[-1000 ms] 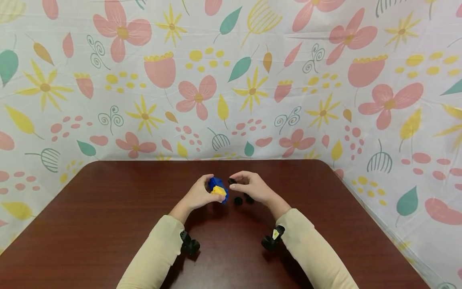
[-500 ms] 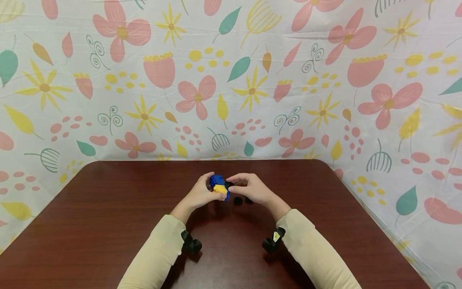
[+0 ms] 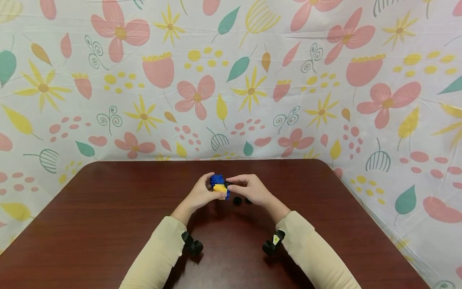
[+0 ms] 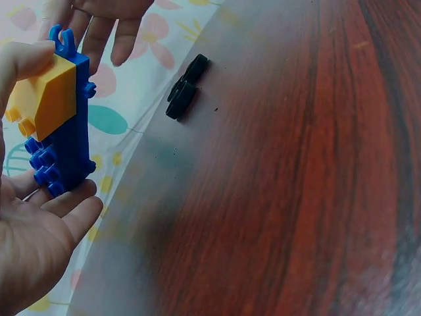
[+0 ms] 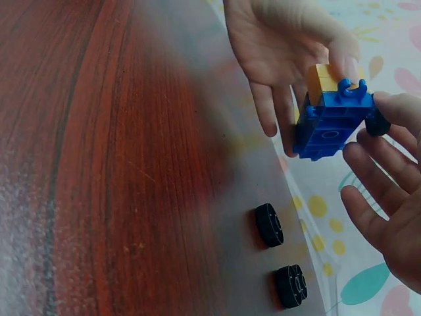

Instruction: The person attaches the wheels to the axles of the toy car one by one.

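My left hand (image 3: 198, 195) grips a blue toy-car base (image 5: 329, 131) with studs, small axle pegs and a hook at one end. On top of it sits a yellow building block (image 4: 52, 95), under the left thumb. Between thumb and fingers, my right hand (image 3: 254, 189) pinches a black toy wheel (image 5: 377, 123) against the base's side, by an axle peg. That wheel is mostly covered by fingers in the head view. Both hands hold these parts above the table, close together.
Loose black wheels (image 3: 237, 200) lie on the brown wooden table (image 3: 126, 208) just below the right hand; one wheel (image 5: 268, 225) stands near another (image 5: 291, 286). Behind the table hangs a floral cloth (image 3: 231, 100). Dark wrist devices (image 3: 192, 243) hang at both sleeves.
The right hand has moved left with the wheel, from beside the car base to its side. The base has turned and shifted slightly right in the left hand.
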`<action>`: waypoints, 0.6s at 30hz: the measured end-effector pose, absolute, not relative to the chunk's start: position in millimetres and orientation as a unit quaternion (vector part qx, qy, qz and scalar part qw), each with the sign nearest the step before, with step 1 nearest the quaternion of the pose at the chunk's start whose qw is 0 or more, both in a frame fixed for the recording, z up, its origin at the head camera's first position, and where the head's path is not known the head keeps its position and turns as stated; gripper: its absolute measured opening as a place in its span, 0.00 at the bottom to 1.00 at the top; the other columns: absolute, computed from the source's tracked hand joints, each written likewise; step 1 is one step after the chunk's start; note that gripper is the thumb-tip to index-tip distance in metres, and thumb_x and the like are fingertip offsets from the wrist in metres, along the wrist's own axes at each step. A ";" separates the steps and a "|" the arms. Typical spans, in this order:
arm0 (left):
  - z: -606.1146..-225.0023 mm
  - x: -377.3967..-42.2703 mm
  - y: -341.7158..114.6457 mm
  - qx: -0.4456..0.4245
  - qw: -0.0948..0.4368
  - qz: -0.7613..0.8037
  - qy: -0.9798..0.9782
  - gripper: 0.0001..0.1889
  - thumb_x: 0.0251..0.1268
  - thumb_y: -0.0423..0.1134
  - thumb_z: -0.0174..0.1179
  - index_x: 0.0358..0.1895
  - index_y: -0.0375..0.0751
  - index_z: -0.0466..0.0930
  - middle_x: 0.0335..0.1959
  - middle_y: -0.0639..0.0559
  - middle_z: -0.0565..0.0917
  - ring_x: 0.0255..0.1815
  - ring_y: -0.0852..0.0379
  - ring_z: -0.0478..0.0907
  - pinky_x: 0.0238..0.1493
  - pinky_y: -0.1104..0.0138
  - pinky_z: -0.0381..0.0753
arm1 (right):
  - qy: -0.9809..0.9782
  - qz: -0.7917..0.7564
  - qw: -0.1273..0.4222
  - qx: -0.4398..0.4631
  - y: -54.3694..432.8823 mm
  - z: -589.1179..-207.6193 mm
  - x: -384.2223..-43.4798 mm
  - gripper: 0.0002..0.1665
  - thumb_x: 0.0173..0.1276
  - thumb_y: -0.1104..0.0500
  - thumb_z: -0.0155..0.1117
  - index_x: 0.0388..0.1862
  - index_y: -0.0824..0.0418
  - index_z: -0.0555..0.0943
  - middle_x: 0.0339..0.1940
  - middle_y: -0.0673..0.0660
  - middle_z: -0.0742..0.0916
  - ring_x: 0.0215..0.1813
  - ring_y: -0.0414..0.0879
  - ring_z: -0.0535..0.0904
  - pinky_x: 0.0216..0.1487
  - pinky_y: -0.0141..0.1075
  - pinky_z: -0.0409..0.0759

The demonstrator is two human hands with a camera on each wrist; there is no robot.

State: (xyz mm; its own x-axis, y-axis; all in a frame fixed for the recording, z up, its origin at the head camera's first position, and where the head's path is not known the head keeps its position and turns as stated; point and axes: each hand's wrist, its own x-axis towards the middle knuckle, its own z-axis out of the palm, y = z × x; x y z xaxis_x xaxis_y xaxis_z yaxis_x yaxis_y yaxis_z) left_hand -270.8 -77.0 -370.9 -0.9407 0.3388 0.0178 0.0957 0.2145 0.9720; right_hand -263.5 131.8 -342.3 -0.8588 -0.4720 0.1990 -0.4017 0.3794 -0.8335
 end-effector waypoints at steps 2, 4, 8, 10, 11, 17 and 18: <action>-371.0 -271.3 -77.1 0.138 0.100 0.613 0.771 0.49 0.53 0.38 0.68 0.74 0.32 0.44 0.71 0.34 0.58 0.67 0.42 0.66 0.63 0.53 0.71 | 0.833 -0.488 0.025 -0.259 131.0 -340.8 -262.3 0.21 0.67 0.60 0.61 0.56 0.67 0.79 0.55 0.64 0.83 0.56 0.55 0.79 0.52 0.43 0.81; -372.7 -273.4 -77.3 0.133 0.098 0.614 0.772 0.49 0.53 0.38 0.68 0.74 0.32 0.44 0.71 0.34 0.58 0.67 0.41 0.65 0.62 0.53 0.72 | 0.833 -0.490 0.014 -0.256 130.3 -339.2 -261.4 0.20 0.66 0.61 0.62 0.55 0.68 0.79 0.54 0.64 0.83 0.56 0.56 0.79 0.52 0.44 0.81; -385.2 -284.4 -77.3 0.119 0.092 0.620 0.770 0.50 0.52 0.39 0.69 0.74 0.35 0.45 0.70 0.36 0.59 0.67 0.42 0.65 0.62 0.53 0.73 | 0.832 -0.493 0.004 -0.255 129.8 -336.6 -260.3 0.19 0.66 0.62 0.62 0.54 0.69 0.80 0.53 0.65 0.84 0.55 0.58 0.79 0.52 0.46 0.80; -393.0 -289.5 -77.1 0.114 0.087 0.622 0.770 0.50 0.52 0.39 0.69 0.74 0.38 0.46 0.70 0.37 0.60 0.67 0.43 0.66 0.61 0.53 0.73 | 0.833 -0.492 0.004 -0.255 129.8 -336.0 -259.9 0.19 0.65 0.62 0.62 0.54 0.70 0.80 0.52 0.65 0.84 0.55 0.58 0.80 0.52 0.46 0.81; -395.4 -290.8 -76.7 0.112 0.085 0.623 0.770 0.50 0.51 0.40 0.70 0.74 0.39 0.47 0.70 0.38 0.61 0.66 0.44 0.67 0.61 0.53 0.73 | 0.832 -0.492 0.004 -0.255 129.8 -336.0 -259.8 0.19 0.65 0.62 0.62 0.53 0.70 0.80 0.52 0.65 0.84 0.54 0.58 0.80 0.51 0.45 0.81; -401.1 -291.4 -73.7 0.117 0.073 0.617 0.775 0.49 0.51 0.43 0.71 0.73 0.41 0.49 0.68 0.41 0.63 0.64 0.46 0.69 0.60 0.55 0.74 | 0.828 -0.499 0.000 -0.255 129.4 -338.4 -260.0 0.18 0.65 0.63 0.62 0.52 0.70 0.81 0.50 0.66 0.85 0.51 0.56 0.82 0.48 0.41 0.82; -401.5 -291.5 -73.2 0.118 0.073 0.617 0.774 0.49 0.50 0.44 0.71 0.73 0.41 0.49 0.68 0.41 0.63 0.64 0.46 0.69 0.60 0.55 0.74 | 0.827 -0.500 0.000 -0.256 129.2 -338.8 -260.1 0.18 0.65 0.63 0.62 0.52 0.70 0.81 0.50 0.66 0.85 0.51 0.56 0.82 0.48 0.41 0.82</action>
State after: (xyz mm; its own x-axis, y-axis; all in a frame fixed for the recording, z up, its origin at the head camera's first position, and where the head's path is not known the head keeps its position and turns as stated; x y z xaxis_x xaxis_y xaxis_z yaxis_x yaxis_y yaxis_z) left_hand -291.5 -73.2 -401.5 -0.9615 0.2727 0.0331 0.0930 0.2098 0.9733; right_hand -260.1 129.2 -338.8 -0.8694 -0.4225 0.2563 -0.4231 0.3687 -0.8277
